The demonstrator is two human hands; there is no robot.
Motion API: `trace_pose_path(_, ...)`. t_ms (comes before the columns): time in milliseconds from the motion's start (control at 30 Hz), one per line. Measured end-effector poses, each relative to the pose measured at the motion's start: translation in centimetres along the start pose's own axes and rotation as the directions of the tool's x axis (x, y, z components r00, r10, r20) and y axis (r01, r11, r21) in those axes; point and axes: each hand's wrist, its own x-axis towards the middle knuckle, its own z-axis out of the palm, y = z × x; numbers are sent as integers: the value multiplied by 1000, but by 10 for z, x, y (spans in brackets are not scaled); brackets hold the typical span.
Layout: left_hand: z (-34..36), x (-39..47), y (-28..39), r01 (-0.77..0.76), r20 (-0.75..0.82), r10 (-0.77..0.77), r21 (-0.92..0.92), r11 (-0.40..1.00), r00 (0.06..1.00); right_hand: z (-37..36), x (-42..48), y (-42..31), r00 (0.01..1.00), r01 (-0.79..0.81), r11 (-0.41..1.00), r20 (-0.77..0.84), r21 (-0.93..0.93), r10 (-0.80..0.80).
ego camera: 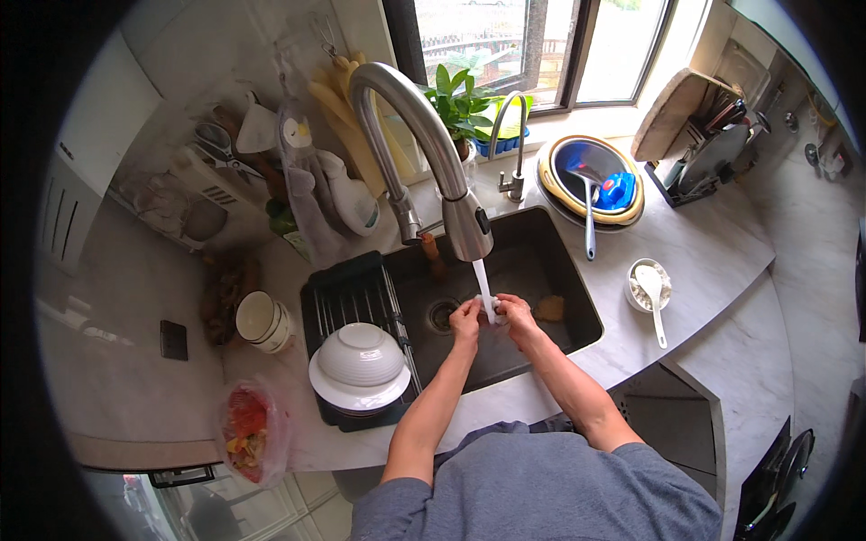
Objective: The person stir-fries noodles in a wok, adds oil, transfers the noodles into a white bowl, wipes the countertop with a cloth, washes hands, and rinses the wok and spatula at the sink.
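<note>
Under the stream of running water [480, 278], my left hand [465, 320] and my right hand [516, 315] are close together over the dark sink basin [473, 362]. Between my fingertips is a small whitish thing [488, 306], too small and blurred by the water to name. The water falls from the spray head of a brushed-metal kitchen faucet [467, 223]. Left of my hands lies the round drain [442, 315]. A tan sponge or scrubber [549, 308] rests in the basin to the right of my right hand.
A rack [362, 297] over the sink's left side bears an upturned white bowl [362, 351] on plates. On the right are nested bowls [551, 179] and a small bowl with a white spoon [649, 280]. Cups [258, 318] and a plastic bag of scraps [252, 433] stand left.
</note>
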Motion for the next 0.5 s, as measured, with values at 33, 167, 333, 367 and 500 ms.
trace_pose_path(33, 2, -3, 1, 83, 3, -83, -170, 982, 997, -6, 0, -2, 998, -66, 997, 16, -31, 66)
trace_pose_path(167, 12, -10, 0, 339, 56, -374, -564, 753, 926, -29, 8, 8, 992, -122, 991, 28, -48, 123)
trace_pose_path(333, 1, -7, -20, 518, 186, -490, -149, 843, 852, -19, 1, 7, 991, -79, 983, 93, -165, 95)
trace_pose_path(367, -4, -7, -28, 495, 169, -467, -226, 839, 868, -15, -1, 7, 995, -70, 989, 58, -133, 79)
trace_pose_path(500, -11, -6, -35, 386, 51, -397, -383, 839, 916, -17, 2, 13, 999, -29, 998, -42, -47, 27)
